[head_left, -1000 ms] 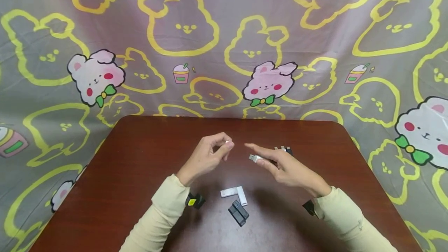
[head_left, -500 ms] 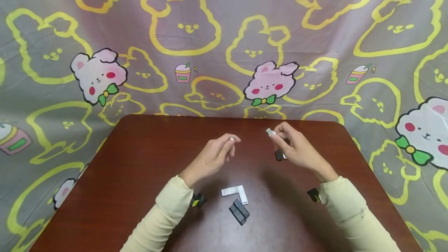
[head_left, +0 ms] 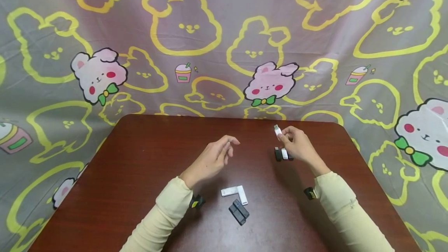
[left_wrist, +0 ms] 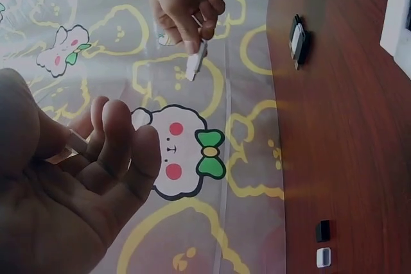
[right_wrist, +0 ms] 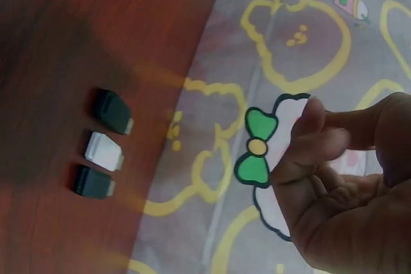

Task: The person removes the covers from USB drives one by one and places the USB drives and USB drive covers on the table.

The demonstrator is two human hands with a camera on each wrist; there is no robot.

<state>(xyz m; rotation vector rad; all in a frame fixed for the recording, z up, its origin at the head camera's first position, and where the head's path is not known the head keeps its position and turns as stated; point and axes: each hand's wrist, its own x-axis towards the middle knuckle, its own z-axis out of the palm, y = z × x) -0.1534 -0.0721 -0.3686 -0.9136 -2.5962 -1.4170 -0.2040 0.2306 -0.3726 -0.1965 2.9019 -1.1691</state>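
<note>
My right hand point(head_left: 297, 147) pinches a white USB stick point(head_left: 277, 130) above the far right of the table, metal plug pointing up and away. In the left wrist view this stick point(left_wrist: 196, 62) juts below the right hand's thumb. Beneath that hand lie a black USB stick point(right_wrist: 112, 112), a white USB stick point(right_wrist: 104, 151) and another black USB stick point(right_wrist: 93, 181), side by side with plugs bare. Raised near mid-table, my left hand point(head_left: 210, 158) pinches a small white cap point(left_wrist: 77, 143), mostly hidden by its fingers.
Two white sticks point(head_left: 242, 195) and two black sticks point(head_left: 238, 213) lie together at the front middle of the brown table point(head_left: 140, 174). A black cap point(left_wrist: 323, 230) and a white cap point(left_wrist: 323, 257) sit near the far edge. A patterned cloth point(head_left: 210, 30) hangs behind.
My right hand has moved right and away from the left hand, carrying the USB stick and turning its plug upward toward the back. The left hand has hardly moved, its fingertips drawn closer together.
</note>
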